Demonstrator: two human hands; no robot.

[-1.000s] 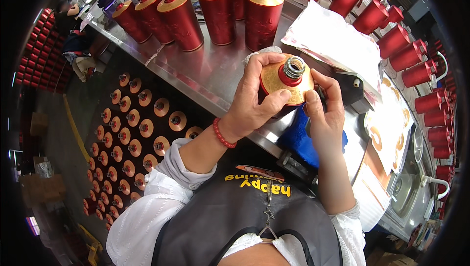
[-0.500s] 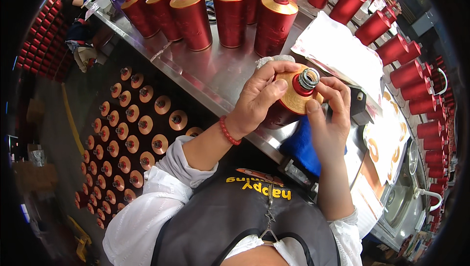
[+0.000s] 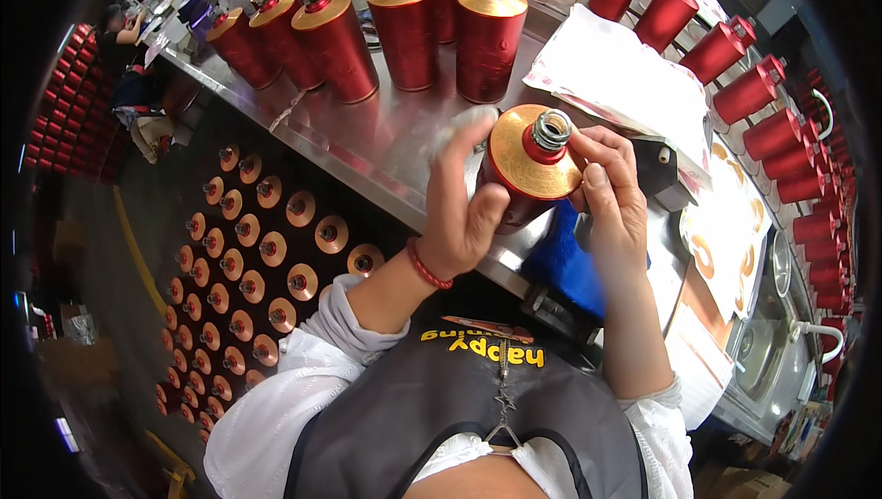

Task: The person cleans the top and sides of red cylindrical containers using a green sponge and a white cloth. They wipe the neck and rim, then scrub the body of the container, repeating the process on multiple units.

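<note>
Gripping red metallic, gold-shouldered bottle (image 3: 516, 152): right hand (image 3: 612, 188). Left hand (image 3: 457, 214), fingers wide, alongside. Red gold-topped bottles (image 3: 404, 39), eleven o'clock; white papers (image 3: 625, 72), one; yellow lettering (image 3: 496, 350), charcoal apron (image 3: 404, 425), six.

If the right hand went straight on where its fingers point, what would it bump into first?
Probably the nearest red bottle: the right hand has its fingertips close beside the gold shoulder, though exact contact is unclear.

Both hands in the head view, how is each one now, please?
Left hand: open, beside the bottle; contact cannot be told.
Right hand: fingers curled at the bottle; grip cannot be told.
</note>
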